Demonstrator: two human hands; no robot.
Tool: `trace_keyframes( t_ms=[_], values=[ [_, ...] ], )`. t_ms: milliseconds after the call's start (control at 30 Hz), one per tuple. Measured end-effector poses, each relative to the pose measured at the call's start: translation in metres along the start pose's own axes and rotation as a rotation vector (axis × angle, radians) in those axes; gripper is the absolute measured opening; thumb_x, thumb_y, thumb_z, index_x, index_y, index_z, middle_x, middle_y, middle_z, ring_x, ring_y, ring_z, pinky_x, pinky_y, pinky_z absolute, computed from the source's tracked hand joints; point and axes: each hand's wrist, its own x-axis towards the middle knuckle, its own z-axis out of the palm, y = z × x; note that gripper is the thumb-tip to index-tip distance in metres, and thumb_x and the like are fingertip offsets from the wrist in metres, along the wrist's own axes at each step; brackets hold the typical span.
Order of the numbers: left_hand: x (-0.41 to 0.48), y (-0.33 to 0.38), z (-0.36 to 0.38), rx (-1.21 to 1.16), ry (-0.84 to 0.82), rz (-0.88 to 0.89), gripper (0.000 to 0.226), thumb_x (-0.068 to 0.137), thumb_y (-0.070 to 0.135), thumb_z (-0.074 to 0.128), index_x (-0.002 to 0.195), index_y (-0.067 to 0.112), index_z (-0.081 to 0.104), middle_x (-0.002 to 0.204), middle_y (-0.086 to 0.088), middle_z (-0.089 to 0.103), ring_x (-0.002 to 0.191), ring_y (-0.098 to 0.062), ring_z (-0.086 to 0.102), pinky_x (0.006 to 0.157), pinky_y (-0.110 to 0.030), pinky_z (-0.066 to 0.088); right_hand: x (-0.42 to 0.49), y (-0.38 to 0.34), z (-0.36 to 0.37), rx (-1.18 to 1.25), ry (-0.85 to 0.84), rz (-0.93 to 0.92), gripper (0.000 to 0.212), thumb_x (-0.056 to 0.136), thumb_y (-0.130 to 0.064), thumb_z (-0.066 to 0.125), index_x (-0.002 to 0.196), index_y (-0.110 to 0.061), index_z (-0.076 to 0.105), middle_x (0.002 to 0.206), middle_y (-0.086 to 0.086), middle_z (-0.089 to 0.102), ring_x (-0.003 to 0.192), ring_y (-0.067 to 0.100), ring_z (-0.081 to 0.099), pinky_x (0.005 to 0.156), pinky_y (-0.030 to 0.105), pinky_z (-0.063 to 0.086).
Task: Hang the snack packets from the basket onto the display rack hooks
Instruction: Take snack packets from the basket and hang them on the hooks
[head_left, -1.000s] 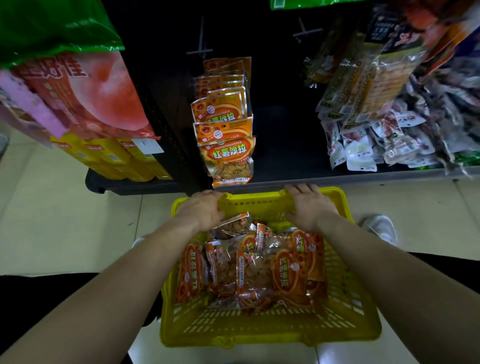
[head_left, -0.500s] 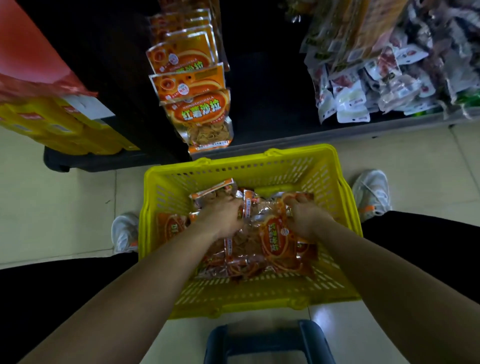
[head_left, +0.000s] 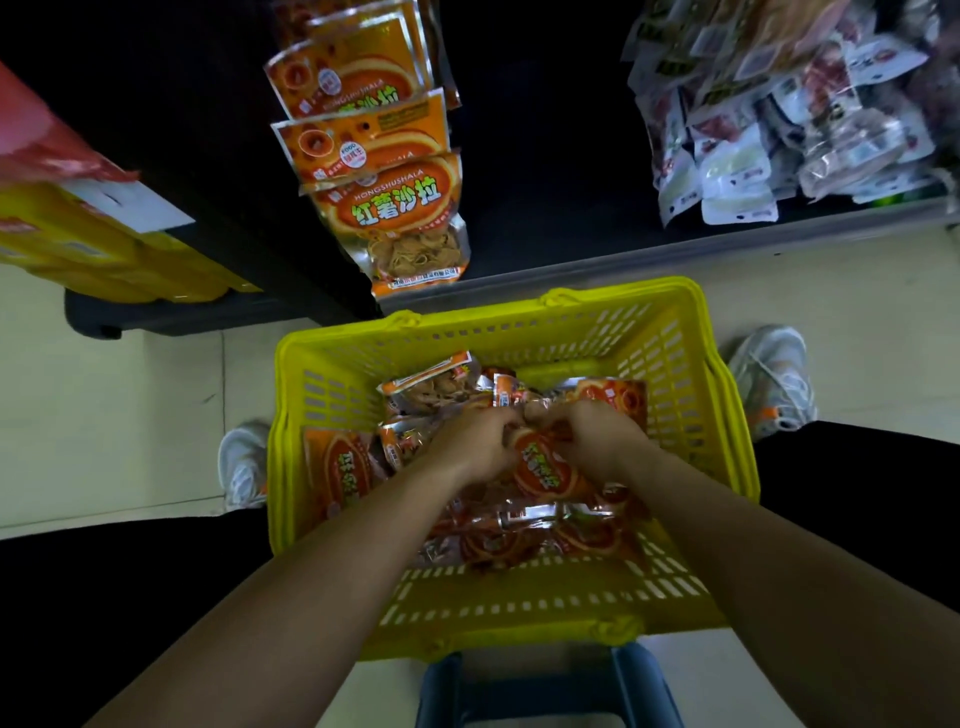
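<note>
Your left hand (head_left: 475, 441) and right hand (head_left: 592, 441) both pinch one orange packet (head_left: 543, 470) on the pile in the yellow basket (head_left: 519, 618), probably to lift it toward the rack's hanging packets (head_left: 387, 208).

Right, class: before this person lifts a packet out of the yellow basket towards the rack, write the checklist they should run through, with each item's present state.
1. Both hands on one packet: ok. The left hand and right hand meet on the orange packet.
2. Packet free of the pile: cannot tell; others lie under it.
3. Hang hole at its top findable: cannot tell, fingers cover it.
4. Basket steady on the floor: ok.
5. Matching hanging packets located straight ahead: ok.
6. Free hook space: cannot tell, hooks are not visible.
</note>
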Motion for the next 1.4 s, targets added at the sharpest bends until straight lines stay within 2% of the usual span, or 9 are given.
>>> trace_keyframes(
  t_ms=[100,200,400,600,767,900,1033,1133,1400],
  values=[
    [0.000,-0.001,-0.006,0.035,0.022,-0.019,0.026,0.093,0.033,0.064,0.118,0.026,0.068,0.116,-0.005,0.070,0.103,-0.028,0.065,0.083,-0.038,0.053,0.004,0.001,-0.008,0.073,0.075,0.015,0.030,0.084,-0.035,0.069,0.114,-0.032,0.069,0.118,-0.001,0.069,0.107,0.023,0.065,0.083,0.030,0.051],
    [-0.003,-0.021,-0.013,0.002,0.058,-0.091,0.026,0.096,0.034,0.059,0.121,0.026,0.065,0.117,-0.004,0.071,0.105,-0.030,0.065,0.085,-0.039,0.053,0.004,0.014,-0.012,-0.029,0.162,0.050,0.042,0.093,-0.053,0.050,0.129,-0.033,0.058,0.128,0.005,0.060,0.118,0.029,0.056,0.095,0.039,0.048],
    [-0.014,-0.058,-0.029,-0.071,0.149,-0.259,0.030,0.097,0.029,0.058,0.126,0.021,0.055,0.124,-0.004,0.066,0.110,-0.030,0.063,0.091,-0.042,0.052,0.010,0.027,-0.007,-0.491,0.100,0.215,0.061,0.092,-0.033,0.050,0.147,-0.017,0.030,0.142,0.016,0.046,0.131,0.037,0.042,0.104,0.048,0.036],
    [-0.017,-0.065,-0.036,-0.197,0.165,-0.296,0.024,0.102,0.039,0.049,0.114,0.023,0.062,0.108,0.000,0.069,0.092,-0.021,0.064,0.083,-0.036,0.053,0.006,0.010,-0.006,-0.429,-0.018,0.286,0.041,0.094,-0.021,0.053,0.135,-0.016,0.047,0.136,0.012,0.055,0.127,0.032,0.053,0.097,0.043,0.046],
    [-0.020,-0.051,-0.038,-0.144,0.193,-0.255,0.046,0.102,0.054,0.040,0.091,0.019,0.068,0.086,-0.001,0.072,0.078,-0.019,0.068,0.078,-0.041,0.057,-0.007,0.014,0.008,-0.410,-0.030,0.304,0.048,0.097,-0.020,0.044,0.143,-0.012,0.033,0.141,0.019,0.037,0.129,0.040,0.044,0.103,0.047,0.041],
    [-0.022,-0.045,-0.038,-0.146,0.277,-0.236,0.031,0.102,0.040,0.051,0.089,0.018,0.069,0.083,-0.002,0.072,0.075,-0.021,0.068,0.074,-0.044,0.059,-0.007,0.018,0.019,-0.499,0.014,0.331,0.061,0.098,-0.024,0.045,0.150,-0.002,0.021,0.142,0.023,0.041,0.129,0.039,0.046,0.101,0.046,0.042],
    [-0.028,-0.037,-0.037,-0.185,0.307,-0.207,0.017,0.100,0.030,0.057,0.106,0.019,0.069,0.103,-0.001,0.074,0.089,-0.020,0.069,0.081,-0.039,0.059,-0.010,0.016,0.020,-0.467,0.081,0.330,0.038,0.096,-0.018,0.045,0.134,-0.012,0.046,0.130,0.012,0.059,0.122,0.032,0.056,0.094,0.042,0.049],
    [-0.033,-0.031,-0.043,-0.268,0.288,-0.218,0.025,0.100,0.030,0.058,0.121,0.020,0.065,0.115,-0.001,0.071,0.100,-0.023,0.069,0.088,-0.042,0.058,-0.017,0.013,0.012,-0.312,0.068,0.297,0.031,0.092,-0.017,0.052,0.123,-0.015,0.054,0.125,0.012,0.064,0.118,0.032,0.060,0.092,0.041,0.050],
    [-0.065,-0.014,-0.103,-0.225,0.267,-0.155,0.017,0.098,0.029,0.061,0.113,0.021,0.066,0.111,-0.003,0.073,0.088,-0.017,0.066,0.076,-0.027,0.051,-0.043,-0.023,-0.051,-0.007,0.161,0.174,0.040,0.086,-0.009,0.056,0.119,-0.028,0.068,0.123,0.009,0.067,0.112,0.027,0.063,0.090,0.031,0.051]
  ],
)
